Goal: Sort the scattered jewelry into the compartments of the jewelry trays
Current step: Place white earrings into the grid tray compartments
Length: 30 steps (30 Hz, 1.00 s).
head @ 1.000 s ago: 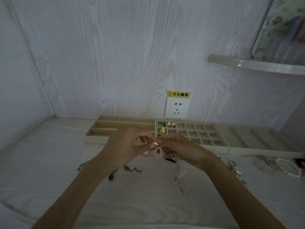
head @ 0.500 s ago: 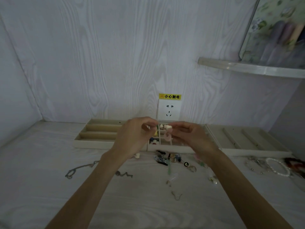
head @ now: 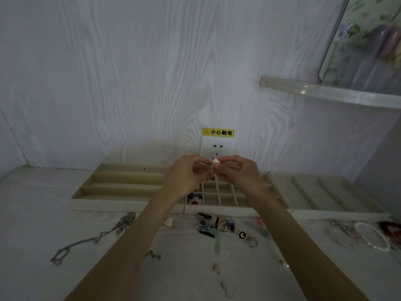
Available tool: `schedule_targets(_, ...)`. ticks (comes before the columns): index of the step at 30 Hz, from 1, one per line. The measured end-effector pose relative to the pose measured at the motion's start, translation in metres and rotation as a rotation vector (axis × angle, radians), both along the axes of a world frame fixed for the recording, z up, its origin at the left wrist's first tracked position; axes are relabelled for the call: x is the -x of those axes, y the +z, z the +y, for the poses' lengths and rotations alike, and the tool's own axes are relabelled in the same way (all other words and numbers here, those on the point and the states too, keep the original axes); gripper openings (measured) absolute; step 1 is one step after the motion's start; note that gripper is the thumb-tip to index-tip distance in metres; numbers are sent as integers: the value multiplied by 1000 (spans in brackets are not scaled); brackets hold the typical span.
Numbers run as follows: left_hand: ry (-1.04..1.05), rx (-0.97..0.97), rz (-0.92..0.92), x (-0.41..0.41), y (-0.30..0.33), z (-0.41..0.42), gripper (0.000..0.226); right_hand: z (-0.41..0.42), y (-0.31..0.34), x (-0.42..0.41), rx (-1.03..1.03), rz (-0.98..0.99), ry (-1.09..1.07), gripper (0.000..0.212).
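Note:
My left hand (head: pixel 186 177) and my right hand (head: pixel 239 173) meet above the grid tray (head: pixel 219 210), both pinching a small pale pink-white jewelry piece (head: pixel 216 163) between fingertips. The beige grid tray has many small square compartments; a flower-shaped piece (head: pixel 194 200) lies in a front-left cell. A long-slot tray (head: pixel 121 187) stands to its left and another slotted tray (head: pixel 325 198) to its right. Scattered on the table in front are a silver chain (head: pixel 91 240), a heap of colourful pieces (head: pixel 213 224), a key ring (head: pixel 249 241) and a pearl bracelet (head: pixel 371 236).
A wall socket (head: pixel 217 147) with a yellow warning label sits behind the trays. A clear shelf (head: pixel 325 92) juts out at upper right with a floral panel above it. Small earrings (head: pixel 225 287) lie near the table's front.
Both hands have risen and moved away from me, from in front of the trays to above the grid tray, still pinching the small pale piece. The view has shifted slightly.

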<state>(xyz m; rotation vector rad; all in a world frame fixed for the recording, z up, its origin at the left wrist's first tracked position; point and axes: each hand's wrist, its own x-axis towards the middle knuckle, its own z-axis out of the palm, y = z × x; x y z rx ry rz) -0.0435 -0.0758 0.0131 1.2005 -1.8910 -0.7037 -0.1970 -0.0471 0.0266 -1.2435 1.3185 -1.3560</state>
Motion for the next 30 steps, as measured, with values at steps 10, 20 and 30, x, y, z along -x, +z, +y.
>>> schedule_targets(10, -68, 32, 179, 0, -10, 2, 23, -7, -10, -1, -132, -126, 34, 30)
schedule_targets(20, 16, 51, -113, -2, -16, 1, 16, -2, -20, 16, 41, 321, -49, 17)
schedule_targets(30, 105, 119, -323, -1, -19, 4, 20, -8, -35, 12, 116, 672, -74, 23)
